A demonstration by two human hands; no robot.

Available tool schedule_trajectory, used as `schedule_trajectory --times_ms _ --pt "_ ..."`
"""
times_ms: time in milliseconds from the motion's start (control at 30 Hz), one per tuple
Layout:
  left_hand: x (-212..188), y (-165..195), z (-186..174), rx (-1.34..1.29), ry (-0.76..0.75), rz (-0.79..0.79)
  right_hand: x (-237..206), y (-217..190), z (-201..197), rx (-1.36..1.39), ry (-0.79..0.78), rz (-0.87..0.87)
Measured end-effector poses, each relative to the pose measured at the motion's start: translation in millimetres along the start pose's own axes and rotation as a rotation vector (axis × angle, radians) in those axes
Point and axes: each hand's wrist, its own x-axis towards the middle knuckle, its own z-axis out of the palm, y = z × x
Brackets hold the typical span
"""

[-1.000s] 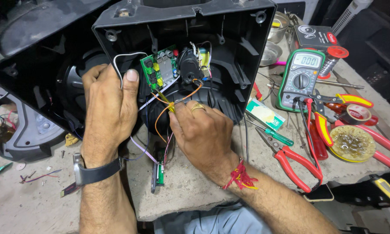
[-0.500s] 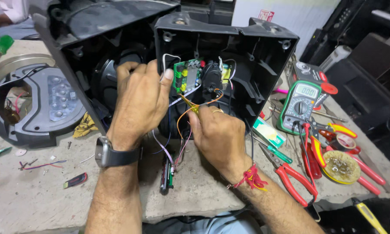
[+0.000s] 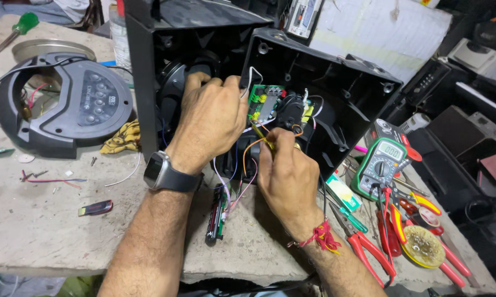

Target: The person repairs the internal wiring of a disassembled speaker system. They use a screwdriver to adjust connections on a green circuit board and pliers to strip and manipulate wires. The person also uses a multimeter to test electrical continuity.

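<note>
The open speaker housing [image 3: 336, 93] is black, holding a green circuit board [image 3: 264, 102] with orange, white and pink wires [image 3: 247, 159] trailing out. The multimeter [image 3: 381, 165] is green and dark grey. The pliers [image 3: 369, 250] have red handles. The control panel [image 3: 66, 107] is dark grey, the cloth [image 3: 121, 138] yellow patterned, the wrist thread [image 3: 322, 237] red.

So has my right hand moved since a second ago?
No, hardly. The right hand still has its fingertips at the orange wires just below the green circuit board; only the camera view shifted.
</note>
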Motion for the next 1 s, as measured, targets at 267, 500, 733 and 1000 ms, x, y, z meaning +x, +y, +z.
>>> schedule_trajectory --times_ms 267,500,733,1000 --pt "-6 -14 7 -0.027 0.007 -0.02 -6 3 23 0.125 0.073 0.124" --pt "-8 -18 7 -0.025 0.023 -0.02 -12 0 28 0.114 0.067 0.121" --pt "-9 -16 9 -0.064 0.013 -0.03 -4 2 26 0.117 0.072 0.101" --pt "-7 -14 10 -0.078 0.0 -0.026 -7 4 25 0.101 0.08 0.041"
